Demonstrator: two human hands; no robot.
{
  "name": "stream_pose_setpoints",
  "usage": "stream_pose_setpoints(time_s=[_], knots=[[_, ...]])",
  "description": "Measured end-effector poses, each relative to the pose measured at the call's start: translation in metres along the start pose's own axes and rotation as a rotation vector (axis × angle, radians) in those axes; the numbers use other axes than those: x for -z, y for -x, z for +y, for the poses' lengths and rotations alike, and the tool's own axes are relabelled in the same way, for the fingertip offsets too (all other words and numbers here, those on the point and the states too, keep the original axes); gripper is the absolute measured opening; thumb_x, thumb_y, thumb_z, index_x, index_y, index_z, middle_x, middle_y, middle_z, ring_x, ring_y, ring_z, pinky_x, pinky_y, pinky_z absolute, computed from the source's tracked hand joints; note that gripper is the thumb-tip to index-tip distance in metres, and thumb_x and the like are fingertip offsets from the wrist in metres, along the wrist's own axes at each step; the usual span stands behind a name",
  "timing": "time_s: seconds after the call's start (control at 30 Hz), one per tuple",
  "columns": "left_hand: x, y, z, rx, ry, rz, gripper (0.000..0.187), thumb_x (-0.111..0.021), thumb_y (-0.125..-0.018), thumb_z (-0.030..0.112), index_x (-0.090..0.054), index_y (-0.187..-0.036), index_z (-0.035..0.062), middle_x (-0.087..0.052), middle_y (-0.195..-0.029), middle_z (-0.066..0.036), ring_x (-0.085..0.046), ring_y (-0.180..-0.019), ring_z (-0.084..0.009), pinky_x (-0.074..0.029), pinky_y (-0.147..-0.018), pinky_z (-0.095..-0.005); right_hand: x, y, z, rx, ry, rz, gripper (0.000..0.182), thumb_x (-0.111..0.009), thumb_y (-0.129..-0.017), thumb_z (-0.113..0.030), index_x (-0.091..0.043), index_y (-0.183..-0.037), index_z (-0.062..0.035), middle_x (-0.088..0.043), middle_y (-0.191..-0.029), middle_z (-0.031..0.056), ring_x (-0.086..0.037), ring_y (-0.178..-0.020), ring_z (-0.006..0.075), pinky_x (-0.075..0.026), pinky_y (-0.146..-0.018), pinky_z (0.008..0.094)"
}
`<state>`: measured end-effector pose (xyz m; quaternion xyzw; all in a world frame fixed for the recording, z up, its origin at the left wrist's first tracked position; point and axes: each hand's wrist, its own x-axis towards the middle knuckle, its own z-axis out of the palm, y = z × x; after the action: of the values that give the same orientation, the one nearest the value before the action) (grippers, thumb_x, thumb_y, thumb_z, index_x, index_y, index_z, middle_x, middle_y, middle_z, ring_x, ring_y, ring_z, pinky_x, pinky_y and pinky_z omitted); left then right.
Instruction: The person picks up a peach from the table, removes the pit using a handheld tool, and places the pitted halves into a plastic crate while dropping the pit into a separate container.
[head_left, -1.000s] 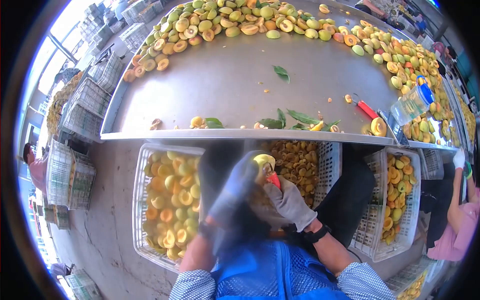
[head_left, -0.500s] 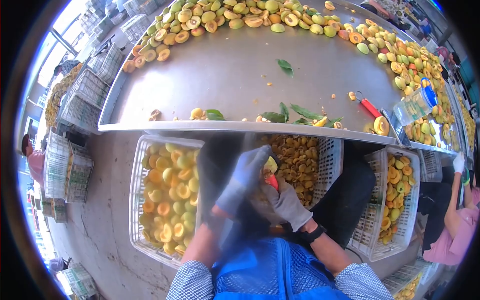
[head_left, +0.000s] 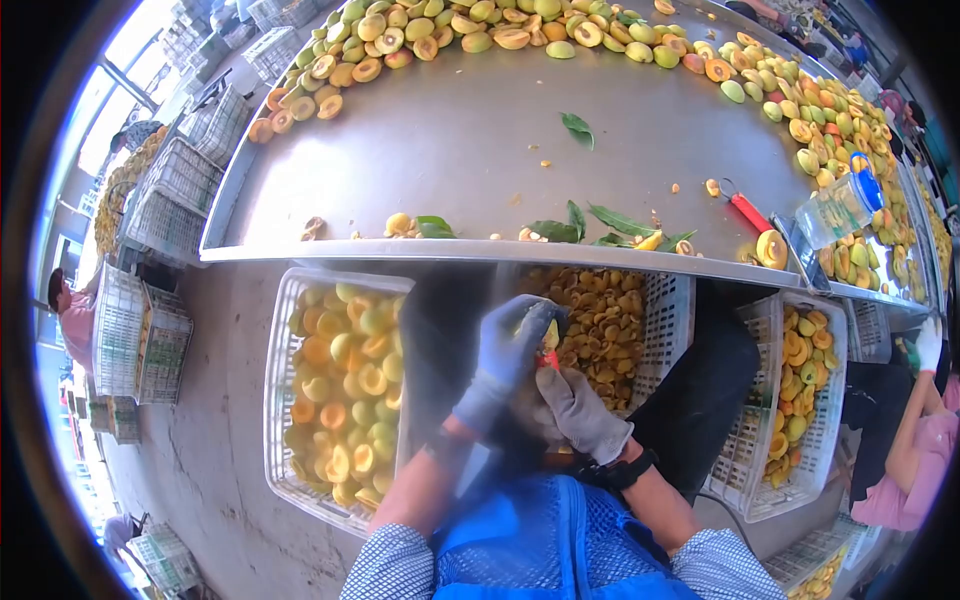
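Observation:
My left hand (head_left: 508, 345), in a grey glove, is closed around a yellow-green half of a stone fruit (head_left: 551, 337) that looks like a peach. Most of that half is hidden by the fingers. My right hand (head_left: 585, 412), gloved too, grips a small tool with a red handle (head_left: 547, 358); its working end is hidden at the fruit. Both hands meet above my lap. Just beyond them is a crate of brownish-yellow fruit scraps (head_left: 600, 320). Left of my hands stands a white crate (head_left: 275, 400) filled with fruit halves.
A metal table (head_left: 440, 150) spans the front, its raised edge close beyond my hands. Fruit halves are heaped along its far side. A red-handled loop tool (head_left: 745, 212), a clear jar (head_left: 835, 212) and leaves lie on it. Another crate (head_left: 832, 400) and a co-worker are at right.
My left hand has turned and shifted slightly right, and its fingers now cover more of the fruit. My right hand stays close by with the red-handled tool. The view has shifted slightly.

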<state>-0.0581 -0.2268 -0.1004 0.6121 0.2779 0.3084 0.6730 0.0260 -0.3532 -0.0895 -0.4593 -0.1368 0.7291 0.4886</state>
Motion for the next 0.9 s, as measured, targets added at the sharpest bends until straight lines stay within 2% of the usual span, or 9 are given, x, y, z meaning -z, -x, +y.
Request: stream_pose_setpoints(time_s=[0.07,0.27,0.3,0.37,0.5,0.57,0.67,0.77,0.9], knots=[[-0.001,-0.002,0.002,0.029,-0.027,0.046,0.029,-0.057,-0.095,0.024,-0.067,-0.096,-0.0025,-0.066,-0.085,-0.002,-0.058,-0.078,-0.0079,-0.048,-0.073,-0.0242,-0.001,-0.003,-0.001,0.298,0.517,0.047,0.04,-0.042,-0.102,-0.041,-0.057,-0.096,-0.0046,-0.052,-0.067,-0.0046,-0.049,-0.06,0.0074,-0.04,-0.053,0.0265],[0.002,-0.017,0.027,0.254,-0.31,-0.22,0.023,-0.058,-0.093,0.016,-0.068,-0.088,-0.0038,-0.067,-0.083,-0.003,-0.056,-0.076,-0.0065,-0.047,-0.071,-0.0236,-0.011,-0.019,0.014,0.706,0.449,0.198,0.042,-0.041,-0.101,-0.046,-0.055,-0.087,-0.0089,-0.044,-0.057,-0.0048,-0.035,-0.044,0.0062,-0.027,-0.04,0.0239],[0.002,-0.015,0.02,0.17,-0.212,-0.192,0.022,-0.058,-0.093,0.016,-0.068,-0.088,-0.0037,-0.067,-0.083,-0.003,-0.056,-0.076,-0.0066,-0.047,-0.071,-0.0235,-0.01,-0.013,0.009,0.708,0.443,0.201,0.042,-0.041,-0.101,-0.046,-0.055,-0.087,-0.0089,-0.044,-0.057,-0.0048,-0.035,-0.044,0.0062,-0.027,-0.04,0.0239],[0.002,-0.009,0.01,0.097,-0.111,-0.168,0.022,-0.058,-0.092,0.015,-0.068,-0.088,-0.0036,-0.067,-0.082,-0.003,-0.056,-0.076,-0.0066,-0.047,-0.071,-0.0235,-0.008,0.007,-0.004,-0.065,-0.186,-0.054,0.044,-0.04,-0.101,-0.047,-0.053,-0.084,-0.0093,-0.045,-0.055,-0.0054,-0.036,-0.043,0.0054,-0.027,-0.039,0.0245],[0.005,-0.009,0.008,0.044,-0.069,-0.128,0.021,-0.058,-0.092,0.015,-0.069,-0.089,-0.0036,-0.067,-0.081,-0.003,-0.057,-0.076,-0.0071,-0.047,-0.071,-0.0238,-0.013,0.006,-0.008,-0.069,-0.132,0.006,0.044,-0.04,-0.1,-0.049,-0.052,-0.083,-0.0109,-0.04,-0.052,-0.0072,-0.032,-0.04,0.0045,-0.025,-0.038,0.0248],[0.005,-0.011,0.018,0.065,-0.061,-0.168,0.021,-0.057,-0.093,0.014,-0.069,-0.089,-0.0037,-0.067,-0.081,-0.004,-0.057,-0.076,-0.0072,-0.047,-0.071,-0.0239,-0.008,0.003,0.0,0.096,0.168,0.023,0.045,-0.052,-0.09,-0.061,-0.051,-0.087,-0.0155,-0.046,-0.065,-0.0056,-0.041,-0.05,0.006,-0.028,-0.044,0.0219],[0.003,-0.017,0.029,0.294,-0.268,-0.308,0.022,-0.056,-0.093,0.014,-0.068,-0.088,-0.0041,-0.067,-0.082,-0.005,-0.057,-0.076,-0.0077,-0.047,-0.072,-0.024,-0.004,0.0,0.01,0.048,0.153,0.11,0.043,-0.052,-0.092,-0.057,-0.05,-0.086,-0.0148,-0.047,-0.065,-0.0051,-0.044,-0.051,0.0078,-0.031,-0.044,0.0243],[0.002,-0.016,0.008,0.115,-0.155,-0.243,0.026,-0.054,-0.094,0.016,-0.068,-0.086,-0.004,-0.066,-0.082,-0.005,-0.057,-0.075,-0.0083,-0.047,-0.071,-0.0239,-0.01,0.008,-0.002,-0.054,-0.245,-0.098,0.044,-0.042,-0.098,-0.054,-0.052,-0.084,-0.0132,-0.032,-0.052,-0.0081,-0.028,-0.039,0.005,-0.023,-0.038,0.0245],[-0.006,-0.012,0.01,-0.075,0.001,-0.063,0.025,-0.053,-0.096,0.016,-0.067,-0.087,-0.0036,-0.067,-0.08,-0.006,-0.059,-0.074,-0.0105,-0.049,-0.069,-0.0265,-0.015,0.002,-0.008,0.119,0.122,0.017,0.047,-0.042,-0.096,-0.058,-0.051,-0.083,-0.014,-0.033,-0.052,-0.0081,-0.028,-0.039,0.0055,-0.022,-0.039,0.0243]])
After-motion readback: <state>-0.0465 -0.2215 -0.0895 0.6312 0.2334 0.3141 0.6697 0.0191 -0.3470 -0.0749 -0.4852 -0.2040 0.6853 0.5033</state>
